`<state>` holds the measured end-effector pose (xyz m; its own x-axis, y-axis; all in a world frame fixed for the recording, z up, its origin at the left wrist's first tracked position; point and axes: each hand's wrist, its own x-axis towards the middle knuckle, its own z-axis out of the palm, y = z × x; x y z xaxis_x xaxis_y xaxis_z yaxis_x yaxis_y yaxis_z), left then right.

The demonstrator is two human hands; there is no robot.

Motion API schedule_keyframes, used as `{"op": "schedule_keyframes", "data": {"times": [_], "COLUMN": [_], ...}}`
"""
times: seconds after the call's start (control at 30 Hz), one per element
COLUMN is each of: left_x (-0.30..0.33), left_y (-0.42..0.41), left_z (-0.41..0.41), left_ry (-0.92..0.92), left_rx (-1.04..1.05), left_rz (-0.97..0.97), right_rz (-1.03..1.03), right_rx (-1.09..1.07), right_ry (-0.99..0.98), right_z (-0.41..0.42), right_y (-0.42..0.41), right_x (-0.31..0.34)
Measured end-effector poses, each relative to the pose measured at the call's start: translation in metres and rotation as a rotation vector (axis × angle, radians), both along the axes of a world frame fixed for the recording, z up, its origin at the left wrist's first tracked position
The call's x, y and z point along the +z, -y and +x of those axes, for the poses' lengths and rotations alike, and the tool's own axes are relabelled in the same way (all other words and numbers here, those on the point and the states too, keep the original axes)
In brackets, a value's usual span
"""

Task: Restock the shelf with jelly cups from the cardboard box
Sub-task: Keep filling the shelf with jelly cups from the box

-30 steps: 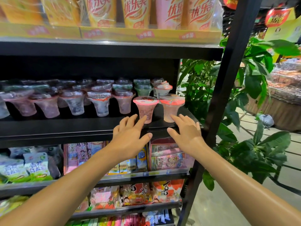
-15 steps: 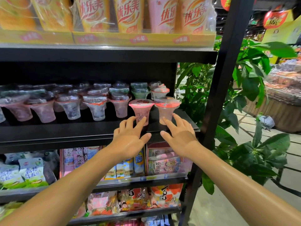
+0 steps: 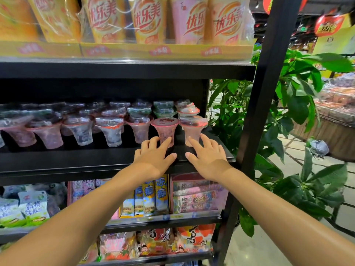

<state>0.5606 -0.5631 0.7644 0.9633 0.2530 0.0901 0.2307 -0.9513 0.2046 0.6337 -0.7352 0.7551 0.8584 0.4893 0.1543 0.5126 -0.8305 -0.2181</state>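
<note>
**Both hands flat at two front jelly cups, right end of the middle shelf**

Far left: the middle shelf [image 3: 76,158], black, carries a row of clear and pinkish jelly cups [image 3: 80,129] with flared rims, more ranks behind them, the back ones dim and blurred. All upright as far as can be told.

Above: a yellow tray [image 3: 123,49] of tall orange and pink drink cups [image 3: 146,18] in plastic wrap.

Below left: green-and-white snack bags [image 3: 28,210]; further right, small drink cartons [image 3: 146,198] and pink packets [image 3: 196,196].

Centre: left hand [image 3: 153,158] reaches onto the shelf, fingers straight and spread, gripping nothing. Its fingertips [image 3: 167,141] touch the base of the pink-lidded cup [image 3: 164,129], which stands forward of the row.

Just right of it: right hand [image 3: 208,156], likewise flat with fingers extended, holding nothing. Index finger meets the foot of the pale pink cup [image 3: 193,129], which stands near the shelf's right end. The two cups are side by side, a small gap between them. The thumbs point toward each other, apart.

Right: black upright post [image 3: 265,93], then a leafy green plant [image 3: 299,93]. Beyond, a blurred display counter [image 3: 338,116]. The cardboard box does not appear in this view.
</note>
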Motion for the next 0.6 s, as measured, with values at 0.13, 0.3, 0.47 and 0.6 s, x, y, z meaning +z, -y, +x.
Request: {"op": "schedule_keyframes", "data": {"times": [0.13, 0.3, 0.47, 0.6], "left_x": [-0.001, -0.001, 0.002, 0.003], "left_y": [-0.001, 0.0, 0.001, 0.001], "left_z": [0.007, 0.01, 0.015, 0.018], "left_ry": [0.015, 0.027, 0.02, 0.019], "left_rx": [0.007, 0.001, 0.006, 0.009], "left_rz": [-0.001, -0.002, 0.021, 0.036], "right_rz": [-0.002, -0.001, 0.009, 0.017], "right_rx": [0.004, 0.015, 0.017, 0.021], "right_ry": [0.007, 0.004, 0.014, 0.012], "right_z": [0.007, 0.013, 0.015, 0.018], "right_y": [-0.003, -0.006, -0.007, -0.009], "right_x": [0.001, 0.005, 0.008, 0.008]}}
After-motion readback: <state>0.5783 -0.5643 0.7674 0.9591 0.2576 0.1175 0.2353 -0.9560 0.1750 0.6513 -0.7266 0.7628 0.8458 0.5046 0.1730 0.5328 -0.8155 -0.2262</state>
